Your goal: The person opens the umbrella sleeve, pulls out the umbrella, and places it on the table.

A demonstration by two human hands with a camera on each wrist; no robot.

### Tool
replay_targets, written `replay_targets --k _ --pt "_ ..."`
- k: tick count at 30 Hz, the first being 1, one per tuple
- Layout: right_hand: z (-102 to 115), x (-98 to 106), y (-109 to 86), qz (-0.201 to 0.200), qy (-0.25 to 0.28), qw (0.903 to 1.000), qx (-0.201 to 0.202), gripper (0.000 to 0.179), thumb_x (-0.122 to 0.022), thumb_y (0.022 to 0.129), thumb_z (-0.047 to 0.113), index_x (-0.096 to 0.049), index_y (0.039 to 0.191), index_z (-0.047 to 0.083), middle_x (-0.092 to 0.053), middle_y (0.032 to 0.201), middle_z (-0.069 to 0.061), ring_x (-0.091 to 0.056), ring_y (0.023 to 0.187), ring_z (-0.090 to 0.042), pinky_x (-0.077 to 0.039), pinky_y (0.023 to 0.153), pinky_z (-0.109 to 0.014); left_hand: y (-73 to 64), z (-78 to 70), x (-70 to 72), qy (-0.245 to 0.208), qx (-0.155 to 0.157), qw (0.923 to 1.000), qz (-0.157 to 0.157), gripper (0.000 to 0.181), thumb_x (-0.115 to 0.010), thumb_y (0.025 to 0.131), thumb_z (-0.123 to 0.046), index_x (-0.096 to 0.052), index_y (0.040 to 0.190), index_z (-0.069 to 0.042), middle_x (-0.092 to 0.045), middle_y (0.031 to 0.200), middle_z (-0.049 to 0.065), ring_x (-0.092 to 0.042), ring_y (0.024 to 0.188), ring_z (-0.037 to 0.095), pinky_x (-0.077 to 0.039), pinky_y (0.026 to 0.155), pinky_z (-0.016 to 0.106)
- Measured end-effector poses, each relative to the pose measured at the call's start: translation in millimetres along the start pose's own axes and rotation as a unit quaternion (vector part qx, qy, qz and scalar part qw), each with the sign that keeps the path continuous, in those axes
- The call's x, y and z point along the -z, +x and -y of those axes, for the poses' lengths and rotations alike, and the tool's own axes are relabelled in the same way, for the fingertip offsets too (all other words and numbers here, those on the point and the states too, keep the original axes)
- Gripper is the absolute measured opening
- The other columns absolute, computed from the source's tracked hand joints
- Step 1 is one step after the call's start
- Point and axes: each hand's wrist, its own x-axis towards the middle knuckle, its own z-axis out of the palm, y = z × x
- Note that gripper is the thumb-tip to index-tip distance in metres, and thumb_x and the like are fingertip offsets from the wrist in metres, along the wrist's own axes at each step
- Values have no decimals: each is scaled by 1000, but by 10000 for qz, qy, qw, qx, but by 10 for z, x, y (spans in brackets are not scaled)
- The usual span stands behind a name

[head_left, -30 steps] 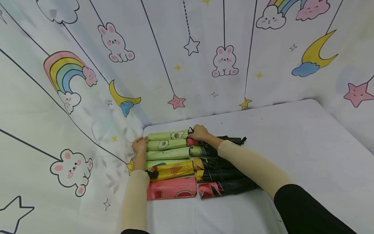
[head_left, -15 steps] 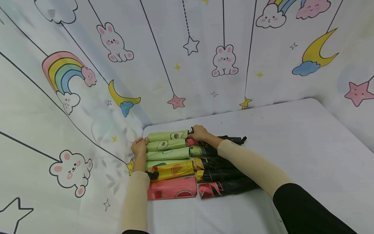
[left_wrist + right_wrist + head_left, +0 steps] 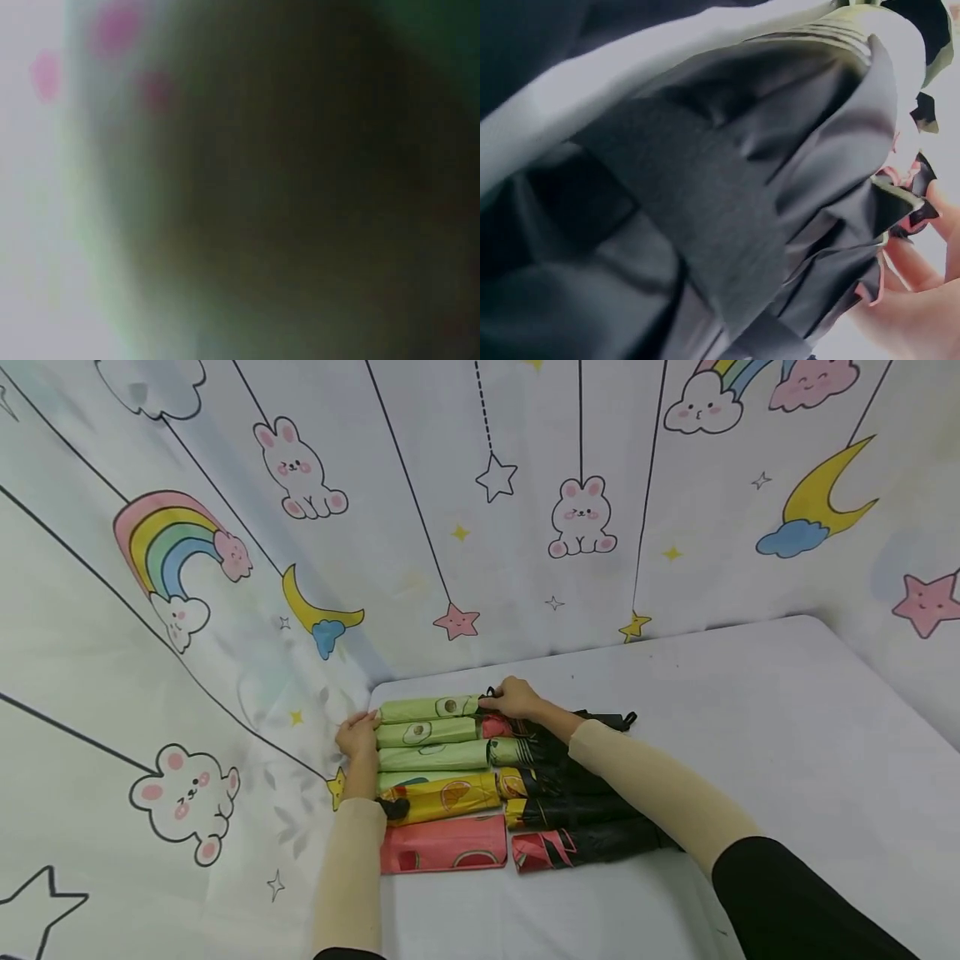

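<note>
Compact folding umbrellas lie in two columns on a white-covered table. The left column has several green avocado-print umbrellas (image 3: 427, 732), a yellow orange-print umbrella (image 3: 450, 799) and a red watermelon-print umbrella (image 3: 444, 845). My left hand (image 3: 358, 739) is at the left ends of the upper green ones; how its fingers lie is unclear, and the left wrist view is dark and blurred. My right hand (image 3: 517, 699) pinches the right end of the farthest green umbrella (image 3: 420, 708), by its black loop. Below that hand lies a red-and-black umbrella (image 3: 497, 727), partly hidden by the arm.
Black umbrellas with printed edges (image 3: 592, 842) make up the right column, some under my right forearm. A black strap (image 3: 697, 210) wraps one in the right wrist view. Behind the table (image 3: 750, 710) hangs a cartoon-print curtain (image 3: 517, 568), which also runs along its left side.
The right fingertips have shifted slightly left, onto the end of the farthest green umbrella. The left hand and the other umbrellas have barely moved.
</note>
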Motion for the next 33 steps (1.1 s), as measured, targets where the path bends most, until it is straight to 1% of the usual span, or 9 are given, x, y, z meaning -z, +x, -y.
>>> replay_targets --k 4,7,11,13,15,18,22,29,33 --pt "30 -5 -4 -179 453 9987 119 46 -70 102 34 -65 64 8 -37 49 5 -31 44 -10 -30 48 -25 54 -9 -2 -216 -87 9997 -124 26 -72 95 6 -68 117 -5 -72 125 19 -72 113 23 -60 91 24" --pt "46 -24 10 -388 901 9951 -89 37 -73 100 34 -78 80 4 -52 54 2 -42 48 -11 -36 48 -25 69 -14 -1 -293 -126 9994 -114 25 -73 93 7 -67 114 -6 -73 124 20 -72 111 23 -61 89 25" --pt "48 -57 17 -548 1629 9835 -561 34 -76 98 32 -81 103 -1 -76 86 -12 -68 68 -21 -52 57 -27 76 -9 3 -421 -137 9990 -12 29 -71 95 8 -64 123 2 -71 124 23 -72 112 26 -61 89 26" --pt "41 -70 7 -612 1903 9765 -803 43 -77 97 33 -76 120 -4 -76 114 -18 -74 92 -27 -60 68 -31 81 -1 8 -403 -62 9992 17 35 -70 95 8 -62 130 5 -71 125 23 -72 112 25 -61 90 25" --pt "31 -77 -1 -656 2114 9698 -1028 54 -77 97 35 -68 134 -3 -67 135 -21 -70 113 -32 -63 80 -37 79 -1 20 -417 2 9991 52 41 -70 96 8 -60 135 7 -70 127 23 -71 114 26 -60 91 25" --pt "10 -67 -9 -806 2317 9615 -1242 63 -77 97 36 -59 145 -1 -57 149 -20 -62 128 -36 -62 91 -44 55 -35 30 -584 75 9981 181 43 -69 95 10 -58 136 8 -67 130 27 -69 118 31 -60 95 29" --pt "-16 -37 -15 -907 2542 9526 -1405 61 -78 96 36 -62 143 0 -59 146 -19 -63 126 -36 -61 93 -46 -12 -158 31 -759 127 9959 474 39 -68 94 14 -59 131 8 -62 136 32 -65 124 39 -58 101 37" --pt "-75 -4 -7 -767 3033 9394 -1399 57 -77 97 36 -65 138 -1 -78 108 -17 -78 90 -24 -63 88 -42 -55 -211 31 -819 -170 9923 910 38 -62 98 12 -55 135 10 -60 137 34 -63 126 41 -55 105 41" --pt "-67 34 -18 -782 3004 9399 -1427 54 -77 97 35 -66 136 -1 -74 121 -19 -76 98 -27 -61 94 -45 -44 -206 28 -891 -243 9918 881 36 -61 99 11 -54 134 9 -59 138 35 -64 125 41 -55 105 42"
